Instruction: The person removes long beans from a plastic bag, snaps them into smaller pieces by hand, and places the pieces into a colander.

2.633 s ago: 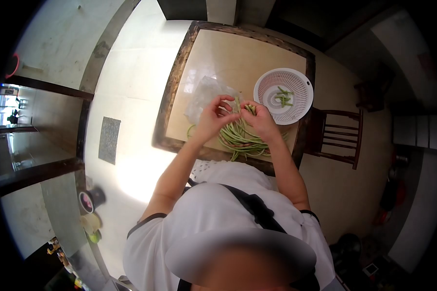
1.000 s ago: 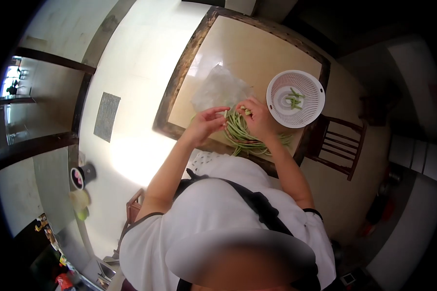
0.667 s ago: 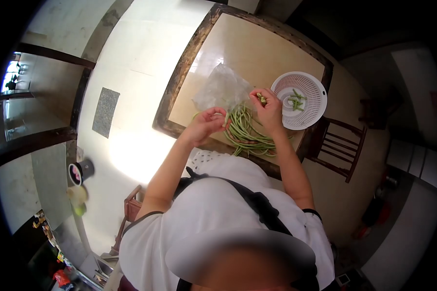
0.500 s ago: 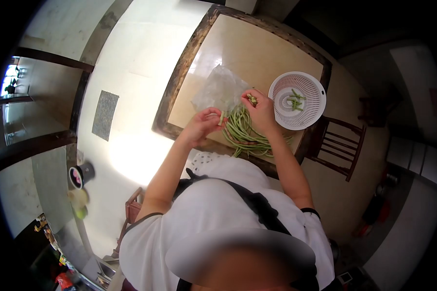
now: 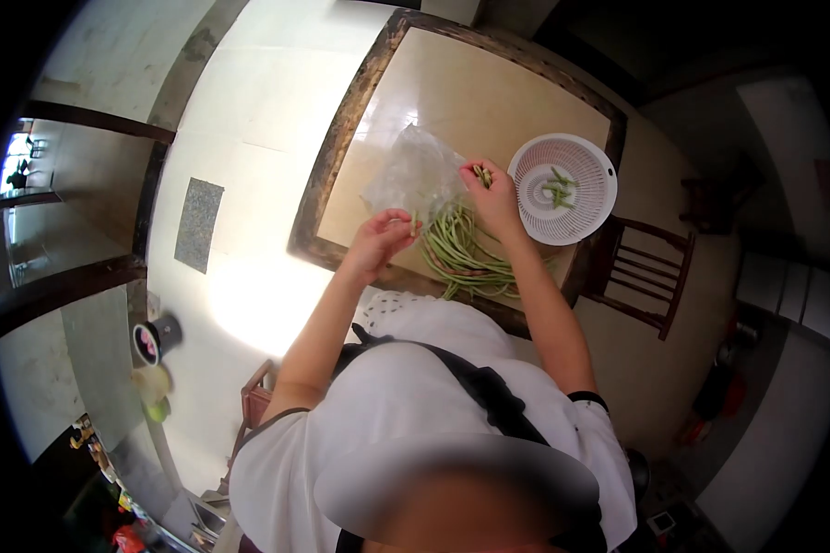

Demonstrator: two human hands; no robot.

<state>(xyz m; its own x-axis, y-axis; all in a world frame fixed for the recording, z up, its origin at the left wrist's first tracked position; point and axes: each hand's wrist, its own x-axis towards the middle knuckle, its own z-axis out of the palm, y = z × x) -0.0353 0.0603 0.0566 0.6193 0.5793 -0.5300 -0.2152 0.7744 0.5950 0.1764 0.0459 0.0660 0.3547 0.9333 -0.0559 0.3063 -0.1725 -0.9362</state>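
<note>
Long green beans (image 5: 466, 253) lie in a loose heap near the table's front edge. To the left of the heap, my left hand (image 5: 383, 241) pinches a green bean between thumb and fingers. Above the heap, my right hand (image 5: 491, 195) is closed around several short bean pieces (image 5: 481, 174). A crumpled clear plastic bag (image 5: 412, 170) lies on the table behind and between my hands. Right of my right hand stands a white colander (image 5: 528, 205) with several short bean pieces (image 5: 560, 189) inside.
The square table (image 5: 489, 88) has a dark, worn wooden rim. A dark wooden chair (image 5: 650, 276) stands at its right side, and part of another chair (image 5: 256, 396) shows near my left elbow. A bin (image 5: 168, 334) stands on the floor at the left.
My hands were together over the beans at first and are now apart. The view has shifted, putting the colander farther right. In the last half second both hands have moved only slightly.
</note>
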